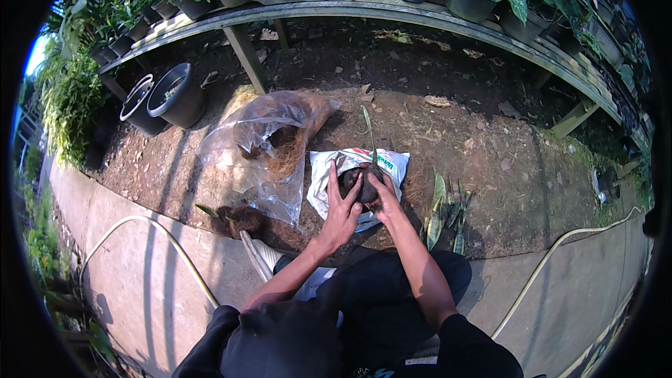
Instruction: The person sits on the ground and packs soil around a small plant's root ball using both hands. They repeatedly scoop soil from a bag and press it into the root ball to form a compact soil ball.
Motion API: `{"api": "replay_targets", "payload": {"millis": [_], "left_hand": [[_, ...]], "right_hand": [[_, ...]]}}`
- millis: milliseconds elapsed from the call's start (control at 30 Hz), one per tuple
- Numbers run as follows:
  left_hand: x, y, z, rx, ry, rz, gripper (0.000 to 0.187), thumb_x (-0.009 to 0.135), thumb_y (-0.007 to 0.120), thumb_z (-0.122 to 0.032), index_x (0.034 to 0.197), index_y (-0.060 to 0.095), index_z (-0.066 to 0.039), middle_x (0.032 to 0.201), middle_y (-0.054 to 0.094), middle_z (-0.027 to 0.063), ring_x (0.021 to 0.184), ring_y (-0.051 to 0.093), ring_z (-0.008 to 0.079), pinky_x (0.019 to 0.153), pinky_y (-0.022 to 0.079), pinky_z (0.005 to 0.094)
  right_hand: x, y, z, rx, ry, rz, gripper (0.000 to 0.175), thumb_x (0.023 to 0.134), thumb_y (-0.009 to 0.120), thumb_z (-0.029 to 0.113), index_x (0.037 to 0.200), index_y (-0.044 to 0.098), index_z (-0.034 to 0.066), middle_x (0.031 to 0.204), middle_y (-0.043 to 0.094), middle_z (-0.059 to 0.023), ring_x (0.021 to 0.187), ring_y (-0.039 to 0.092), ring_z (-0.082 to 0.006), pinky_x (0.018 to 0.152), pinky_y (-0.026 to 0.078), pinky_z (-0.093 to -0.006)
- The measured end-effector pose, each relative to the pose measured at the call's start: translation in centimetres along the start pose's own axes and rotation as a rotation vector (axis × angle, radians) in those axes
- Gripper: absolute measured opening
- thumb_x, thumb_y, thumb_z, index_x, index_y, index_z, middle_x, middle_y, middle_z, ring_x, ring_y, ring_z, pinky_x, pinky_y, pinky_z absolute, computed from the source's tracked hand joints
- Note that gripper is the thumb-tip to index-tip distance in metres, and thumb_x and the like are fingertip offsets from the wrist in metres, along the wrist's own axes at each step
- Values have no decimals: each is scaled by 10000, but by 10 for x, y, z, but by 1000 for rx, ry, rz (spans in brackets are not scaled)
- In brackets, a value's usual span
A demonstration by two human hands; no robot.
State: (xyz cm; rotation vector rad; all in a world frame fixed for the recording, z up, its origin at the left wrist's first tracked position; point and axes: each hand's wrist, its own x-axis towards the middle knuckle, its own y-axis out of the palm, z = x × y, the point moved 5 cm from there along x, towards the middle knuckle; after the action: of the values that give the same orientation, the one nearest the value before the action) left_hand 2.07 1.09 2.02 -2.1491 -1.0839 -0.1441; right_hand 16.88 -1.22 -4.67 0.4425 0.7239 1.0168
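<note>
My right hand (384, 197) holds a dark clump of soil (371, 181) over the mouth of a white plastic sack (321, 181) that bears printing. A slim green leaf (368, 125) sticks up from the clump, pointing away from me. On the clump's left side, my left hand (342, 215) has its fingers spread. One finger reaches up along the sack's opening, and another is close to or against the clump. Dark material shows inside the sack, partly hidden by both hands. Several variegated snake plant leaves (434, 220) lie on the ground to the right.
Left of the sack lies a clear plastic bag (278, 121) of brown fibre. A fibre-wrapped clump (244, 220) with a leaf sits near my shoe (269, 256). Black pots (181, 97) stand farther left. A slatted plant bench (336, 8) spans the back; a hose (173, 244) crosses the concrete.
</note>
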Motion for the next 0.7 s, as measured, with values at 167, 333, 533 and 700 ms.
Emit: {"api": "replay_targets", "payload": {"millis": [167,333,533,700], "left_hand": [[0,2,-5,-1,41,-5,687,1084,379,-560,1559,534,-88,1731,-42,343,1601,40,547,1276,119,616],[4,-1,-2,-37,11,-16,576,1057,508,-385,1554,542,-96,1720,-12,366,1595,46,561,1275,123,628],[2,3,-9,10,46,8,610,1097,425,-507,1532,575,-107,1718,-15,366,1596,46,559,1280,120,615],[2,3,-12,-139,-4,-57,694,1104,328,-605,1517,597,-116,1736,-5,328,1611,74,510,1294,123,571]], "right_hand": [[-7,15,10,2,-51,195,423,981,737,159,1362,602,35,1370,705,-151,1189,716,-278,1019,587,-417],[-1,7,8,-36,-44,124,403,1021,683,235,1348,606,12,1300,722,-153,1177,716,-274,1031,589,-446],[4,2,6,62,-57,177,362,1048,629,246,1322,614,9,1215,743,-155,1102,743,-305,988,617,-456],[6,-4,8,33,-83,113,322,1043,650,261,1249,665,13,1129,763,-148,1001,757,-269,911,621,-412]]}}
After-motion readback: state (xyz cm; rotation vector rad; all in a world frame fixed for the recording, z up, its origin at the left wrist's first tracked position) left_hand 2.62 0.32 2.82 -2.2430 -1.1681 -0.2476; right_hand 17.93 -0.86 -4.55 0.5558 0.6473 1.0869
